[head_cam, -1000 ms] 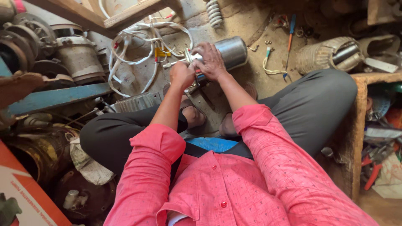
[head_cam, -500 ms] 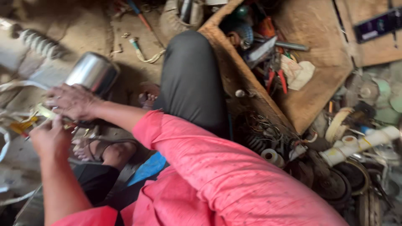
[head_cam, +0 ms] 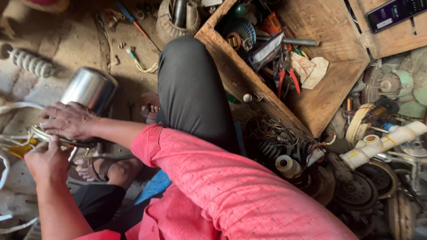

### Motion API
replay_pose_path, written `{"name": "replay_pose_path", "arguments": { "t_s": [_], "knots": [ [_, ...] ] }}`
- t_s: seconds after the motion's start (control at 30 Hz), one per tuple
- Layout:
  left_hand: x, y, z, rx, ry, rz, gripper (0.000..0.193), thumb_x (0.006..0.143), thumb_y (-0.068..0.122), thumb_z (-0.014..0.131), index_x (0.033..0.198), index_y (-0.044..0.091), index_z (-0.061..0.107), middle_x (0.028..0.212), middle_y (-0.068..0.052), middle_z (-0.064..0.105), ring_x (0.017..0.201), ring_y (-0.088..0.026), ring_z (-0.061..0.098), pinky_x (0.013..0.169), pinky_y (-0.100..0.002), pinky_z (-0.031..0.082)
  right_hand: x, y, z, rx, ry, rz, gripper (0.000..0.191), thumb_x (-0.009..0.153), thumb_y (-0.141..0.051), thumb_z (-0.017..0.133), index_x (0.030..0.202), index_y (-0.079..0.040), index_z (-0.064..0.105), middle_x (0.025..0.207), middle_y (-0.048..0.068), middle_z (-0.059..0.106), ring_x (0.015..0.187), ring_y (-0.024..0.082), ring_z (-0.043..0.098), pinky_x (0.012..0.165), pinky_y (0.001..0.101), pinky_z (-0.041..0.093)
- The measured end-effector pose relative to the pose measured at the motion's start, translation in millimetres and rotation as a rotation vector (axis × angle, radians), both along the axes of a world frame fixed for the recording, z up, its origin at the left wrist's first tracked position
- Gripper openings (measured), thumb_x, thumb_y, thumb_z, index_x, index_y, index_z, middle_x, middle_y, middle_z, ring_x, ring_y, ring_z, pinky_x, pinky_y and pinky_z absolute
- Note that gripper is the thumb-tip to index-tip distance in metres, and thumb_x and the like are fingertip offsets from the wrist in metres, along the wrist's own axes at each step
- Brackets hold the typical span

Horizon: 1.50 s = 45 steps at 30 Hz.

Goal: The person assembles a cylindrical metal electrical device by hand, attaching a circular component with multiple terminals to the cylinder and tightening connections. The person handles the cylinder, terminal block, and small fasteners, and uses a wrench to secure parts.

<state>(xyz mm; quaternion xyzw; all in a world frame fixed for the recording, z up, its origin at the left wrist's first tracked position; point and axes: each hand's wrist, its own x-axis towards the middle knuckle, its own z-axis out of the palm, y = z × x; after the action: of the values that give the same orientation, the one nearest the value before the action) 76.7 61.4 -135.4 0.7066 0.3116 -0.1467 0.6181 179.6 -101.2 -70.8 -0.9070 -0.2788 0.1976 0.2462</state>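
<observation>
My right hand (head_cam: 69,120) lies over wire ring (head_cam: 66,141), fingers curled, gripping it; left hand (head_cam: 46,161) pinches ring's near edge; ring at floor's left edge, by steel can (head_cam: 89,89); white wires (head_cam: 13,142) loose, so work seems midway; wooden toolbox (head_cam: 329,102) untouched.

Pink sleeve (head_cam: 213,178), black trousers (head_cam: 191,89), silver cylinder (head_cam: 89,89), red-handled pliers (head_cam: 287,80).

canister (head_cam: 89,90): shiny smooth metal | crate (head_cam: 338,84): rough matt wood
</observation>
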Motion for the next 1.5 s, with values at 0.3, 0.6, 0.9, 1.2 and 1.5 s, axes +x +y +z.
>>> {"name": "replay_pose_path", "arguments": {
  "t_s": [0.3,0.6,0.9,1.2,1.5],
  "knots": [
    [2.4,4.4,-0.4,0.058,-0.024,-0.065,0.030,0.115,0.010,0.059,0.113,-0.020,0.063,0.106,-0.019,0.068,0.089,-0.024,0.068,0.078,-0.039,0.063,3.2,1.0,2.9,-0.014,0.003,0.003,0.040,0.100,-0.062,0.049,0.133,-0.044,0.063,0.152,-0.007,0.051,0.143,0.016,0.048,0.113,0.0358,0.044],
    [1.4,7.6,4.2,0.075,0.022,-0.052,0.032,0.117,0.015,0.059,0.122,-0.016,0.064,0.111,-0.018,0.069,0.091,-0.022,0.068,0.078,-0.038,0.061,0.7,-2.2,-5.9,0.064,-0.088,0.024,0.050,0.097,-0.060,0.051,0.141,-0.037,0.051,0.158,0.004,0.040,0.148,0.028,0.036,0.119,0.0530,0.031],
    [1.5,-1.3,3.1,0.503,0.335,-0.187,0.060,0.095,0.055,0.061,0.084,-0.003,0.071,0.067,-0.017,0.064,0.060,-0.032,0.063,0.057,-0.050,0.049,0.5,1.6,-49.4,0.135,0.169,0.089,0.057,0.076,-0.049,0.074,0.117,-0.010,0.068,0.129,0.019,0.059,0.117,0.036,0.059,0.098,0.0440,0.048],
    [10.6,-36.7,15.6,0.596,0.222,-0.157,0.039,0.094,0.044,0.064,0.086,0.009,0.079,0.070,-0.016,0.071,0.068,-0.032,0.071,0.069,-0.045,0.052,-12.8,-14.8,-92.2,0.373,-0.137,0.078,0.029,0.092,-0.031,0.069,0.116,-0.016,0.065,0.128,0.010,0.053,0.123,0.032,0.048,0.097,0.0494,0.037],
    [13.1,-39.1,24.1,0.581,0.222,-0.142,0.035,0.093,0.043,0.066,0.096,0.011,0.080,0.077,-0.016,0.074,0.077,-0.033,0.074,0.076,-0.044,0.054,-18.5,-11.8,-92.6,0.356,-0.155,0.009,0.025,0.096,-0.033,0.068,0.119,-0.022,0.067,0.128,0.004,0.055,0.123,0.028,0.049,0.096,0.0460,0.038]
  ]
}}
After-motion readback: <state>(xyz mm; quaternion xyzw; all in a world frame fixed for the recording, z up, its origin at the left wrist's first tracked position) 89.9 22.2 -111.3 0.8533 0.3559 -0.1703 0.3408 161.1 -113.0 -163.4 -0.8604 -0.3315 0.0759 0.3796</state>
